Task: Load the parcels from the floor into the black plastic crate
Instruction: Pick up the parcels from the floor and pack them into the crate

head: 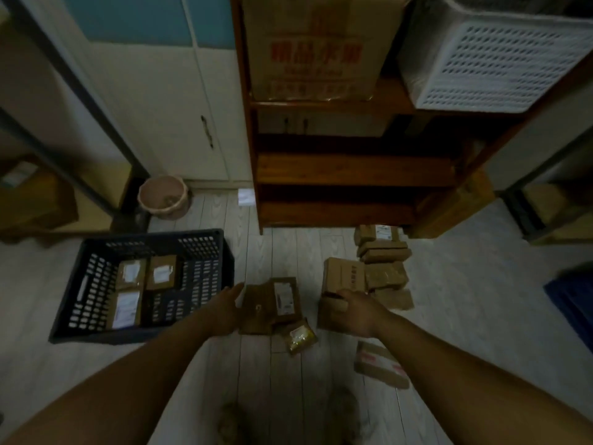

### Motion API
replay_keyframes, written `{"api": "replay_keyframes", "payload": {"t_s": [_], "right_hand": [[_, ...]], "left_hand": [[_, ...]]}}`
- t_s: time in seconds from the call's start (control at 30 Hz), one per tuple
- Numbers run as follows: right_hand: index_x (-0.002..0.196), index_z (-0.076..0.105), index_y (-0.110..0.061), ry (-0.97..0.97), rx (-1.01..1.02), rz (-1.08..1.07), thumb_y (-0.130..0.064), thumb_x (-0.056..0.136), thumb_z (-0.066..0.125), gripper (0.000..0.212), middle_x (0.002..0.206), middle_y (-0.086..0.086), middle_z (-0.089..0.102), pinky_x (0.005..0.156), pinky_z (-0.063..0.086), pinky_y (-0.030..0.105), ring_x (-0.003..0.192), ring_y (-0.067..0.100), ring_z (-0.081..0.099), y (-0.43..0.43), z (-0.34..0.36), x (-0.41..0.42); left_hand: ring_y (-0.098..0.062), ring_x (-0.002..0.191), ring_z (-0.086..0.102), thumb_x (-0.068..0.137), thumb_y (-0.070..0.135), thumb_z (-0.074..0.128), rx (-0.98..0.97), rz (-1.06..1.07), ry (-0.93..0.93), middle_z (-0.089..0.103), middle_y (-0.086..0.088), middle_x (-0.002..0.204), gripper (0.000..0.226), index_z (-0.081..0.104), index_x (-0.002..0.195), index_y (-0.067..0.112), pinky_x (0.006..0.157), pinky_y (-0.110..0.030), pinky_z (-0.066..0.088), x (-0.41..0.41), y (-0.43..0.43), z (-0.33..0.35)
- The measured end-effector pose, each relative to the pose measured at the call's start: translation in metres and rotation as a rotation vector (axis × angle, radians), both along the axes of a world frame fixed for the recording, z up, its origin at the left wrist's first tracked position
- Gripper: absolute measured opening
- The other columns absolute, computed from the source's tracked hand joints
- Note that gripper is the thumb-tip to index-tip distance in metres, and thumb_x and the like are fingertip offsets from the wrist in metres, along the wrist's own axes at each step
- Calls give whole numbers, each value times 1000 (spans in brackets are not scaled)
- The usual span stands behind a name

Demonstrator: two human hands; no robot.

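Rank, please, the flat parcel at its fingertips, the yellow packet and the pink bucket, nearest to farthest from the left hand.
1. Flat parcel, right beside the left hand.
2. Yellow packet, lower right of it.
3. Pink bucket, far back left.

Dark wooden shelf unit (353, 170) at the floor's (465, 284) far edge. Its top shelf carries a red-printed cardboard carton (316, 49), with a white perforated basket (487, 65) just beside it. Pink bucket (163, 195) by the white cabinet (179, 123). Blue crate (574, 300) at the floor's right edge.
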State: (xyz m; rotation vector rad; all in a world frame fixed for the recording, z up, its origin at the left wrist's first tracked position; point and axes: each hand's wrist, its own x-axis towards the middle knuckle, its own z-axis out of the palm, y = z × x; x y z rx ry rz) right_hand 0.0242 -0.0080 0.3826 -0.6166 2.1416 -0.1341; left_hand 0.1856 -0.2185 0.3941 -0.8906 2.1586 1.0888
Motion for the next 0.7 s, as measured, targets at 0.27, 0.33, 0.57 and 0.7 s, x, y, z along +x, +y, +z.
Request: {"api": "replay_keyframes", "payload": {"t_s": [0.27, 0.33, 0.57, 0.7], "right_hand": [[124, 53, -15, -202, -85, -53, -33, 95, 55, 34, 102, -4, 54, 80, 46, 23, 93, 13, 57, 1, -181, -48], [129, 49, -22, -221, -103, -88, -42, 90, 58, 45, 115, -5, 56, 80, 47, 24, 97, 12, 57, -1, -233, -52], [150, 21, -18, -360, -35, -325, -38, 96, 53, 66, 150, 12, 35, 96, 39, 34, 132, 31, 41, -20, -400, -34], [153, 6, -28, -298, 19, -340, -52, 99, 29, 64, 160, 11, 12, 111, 26, 47, 143, 36, 21, -30, -472, -15]], "left_hand": [[1, 97, 54, 94, 8, 53, 234, 346, -7, 51, 7, 105, 25, 51, 117, 17, 66, 4, 35, -48, 50, -163], [-3, 100, 44, 96, 9, 48, 272, 358, 0, 45, 5, 121, 40, 39, 136, 11, 62, 2, 33, -59, 60, -202], [-23, 130, 39, 98, 30, 45, 325, 669, -86, 41, -3, 137, 55, 23, 147, 17, 94, -26, 34, -63, 78, -356], [-35, 135, 31, 91, 58, 42, 448, 971, -191, 31, -9, 150, 69, 23, 147, 23, 103, -55, 35, -67, 82, -432]]}}
